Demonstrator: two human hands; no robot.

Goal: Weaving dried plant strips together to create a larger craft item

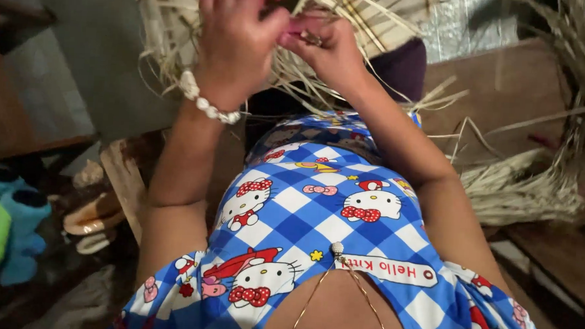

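Both hands are raised in front of my chest at the top of the view. My left hand (236, 38), with a white bead bracelet at the wrist, pinches a pink strip (298, 30) among pale dried straw strands (297, 74). My right hand (330, 50) meets it from the right, its fingers closed on the same pink strip and strands. A partly woven straw piece (360, 14) spreads out behind the hands; how it joins the strip is hidden by the fingers. Loose strands hang below both wrists.
A thick bundle of dried straw (521, 190) lies on the wooden boards (510, 82) at the right. A dark purple cushion (404, 67) sits past my right forearm. Sandals (93, 217) and blue and green soft things (2, 226) lie low at the left.
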